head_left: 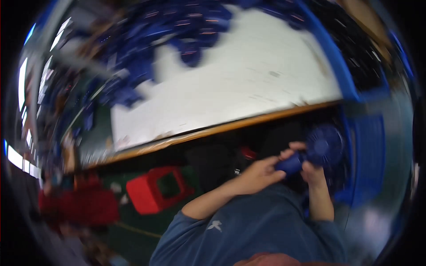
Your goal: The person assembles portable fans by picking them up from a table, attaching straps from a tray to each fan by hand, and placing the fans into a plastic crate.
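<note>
A dark blue handheld fan (325,145) is held in front of my body at the right, beyond the table's near edge. Its round head points right and its handle (290,164) points toward my left hand (262,174), which is closed around that handle. Close by the neck of the fan is my right hand (313,174), its thumb against the fan and its other fingers partly hidden behind it. Motion blur softens the outline of the fan and the fingertips.
Many similar blue pieces (191,51) are heaped on the white tabletop (248,75), mostly at its far left. A blue crate (368,155) stands at the right, with dark items in another bin above it. On the floor at left are a red stool (151,190) and someone in red (80,206).
</note>
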Tool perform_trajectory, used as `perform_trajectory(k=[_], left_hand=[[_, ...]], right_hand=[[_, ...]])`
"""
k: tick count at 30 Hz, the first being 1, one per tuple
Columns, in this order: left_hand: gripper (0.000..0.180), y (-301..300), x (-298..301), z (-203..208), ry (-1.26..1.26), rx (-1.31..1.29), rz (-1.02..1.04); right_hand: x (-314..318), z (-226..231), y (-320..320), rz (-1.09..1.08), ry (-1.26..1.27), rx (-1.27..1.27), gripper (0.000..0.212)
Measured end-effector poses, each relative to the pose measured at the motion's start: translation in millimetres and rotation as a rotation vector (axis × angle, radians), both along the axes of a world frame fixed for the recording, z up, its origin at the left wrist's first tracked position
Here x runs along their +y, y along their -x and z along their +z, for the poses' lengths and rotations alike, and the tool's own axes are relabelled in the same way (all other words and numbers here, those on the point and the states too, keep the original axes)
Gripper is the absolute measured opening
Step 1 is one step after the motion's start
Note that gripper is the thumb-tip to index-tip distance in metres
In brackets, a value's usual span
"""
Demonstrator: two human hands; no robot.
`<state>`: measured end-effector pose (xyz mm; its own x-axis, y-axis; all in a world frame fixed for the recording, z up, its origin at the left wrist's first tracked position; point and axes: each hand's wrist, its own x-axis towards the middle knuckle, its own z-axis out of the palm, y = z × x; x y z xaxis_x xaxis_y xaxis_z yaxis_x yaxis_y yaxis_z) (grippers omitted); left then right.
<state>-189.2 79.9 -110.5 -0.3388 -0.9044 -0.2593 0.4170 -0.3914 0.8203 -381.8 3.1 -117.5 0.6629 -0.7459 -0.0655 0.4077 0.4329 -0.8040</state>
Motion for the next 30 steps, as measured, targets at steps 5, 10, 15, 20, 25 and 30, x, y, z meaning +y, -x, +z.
perform_trajectory(k=[5,10,15,20,25,30], left_hand=[[0.054,-13.8,-13.5,14.1,0.05,-0.199,-0.015],[0.053,-17.1,-28.7,-10.4,-0.043,-0.22,0.018],[0.049,-17.6,-32.2,-12.5,-0.078,-0.312,0.01],[0.048,-10.2,-36.1,-13.1,-0.091,-0.323,0.005],[0.046,-0.6,-42.1,-13.1,-0.111,-0.358,-0.005],[0.047,3.2,-44.3,-15.0,-0.127,-0.37,-0.018]], right_hand=[[-19.3,-7.7,121.0,-0.68,0.108,0.294,0.048],[27.0,-68.8,276.2,-1.106,-0.241,0.92,0.035],[104.0,-141.3,309.5,-0.806,-0.472,1.293,0.033],[117.2,-180.3,277.6,-0.679,-0.173,1.7,0.054],[89.8,-178.4,238.7,-0.443,-0.076,1.707,0.058],[53.9,-198.2,225.3,-0.387,-0.064,1.694,0.06]])
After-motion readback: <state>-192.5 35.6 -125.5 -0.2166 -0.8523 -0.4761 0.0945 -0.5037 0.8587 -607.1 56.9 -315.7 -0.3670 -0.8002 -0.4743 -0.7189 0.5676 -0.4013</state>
